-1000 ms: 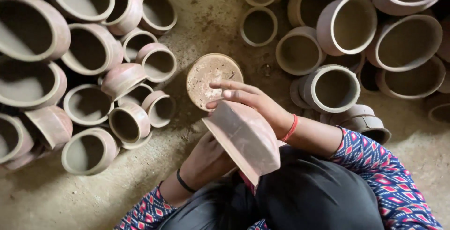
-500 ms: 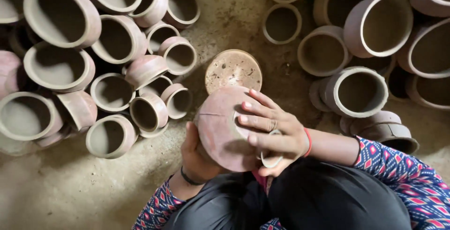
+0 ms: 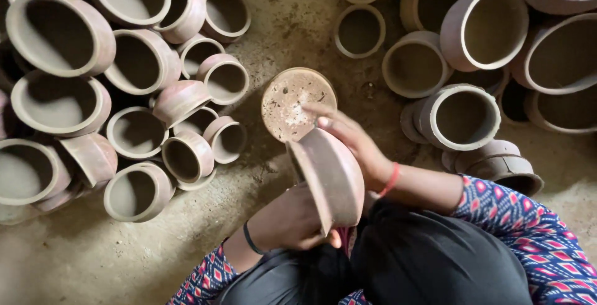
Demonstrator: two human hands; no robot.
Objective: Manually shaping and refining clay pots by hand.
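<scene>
I hold a small reddish clay pot [image 3: 329, 177] tilted on its side above my lap. My left hand [image 3: 292, 221] grips it from below, near its rim. My right hand [image 3: 351, 143] lies along the pot's far side, fingers stretched toward a round flat clay disc [image 3: 297, 103] on the ground just beyond. The pot's mouth faces left and is mostly hidden from me.
Many unfired clay pots [image 3: 137, 81] crowd the ground at the left, several stacked or tipped. Larger pots [image 3: 463, 115] stand at the right and top. A strip of bare dusty floor [image 3: 93, 255] runs between the piles toward me.
The pot has been turned in my hands: its rounded bottom faced up half a second ago, now it lies on its side. My right hand has slid from on top to its far side.
</scene>
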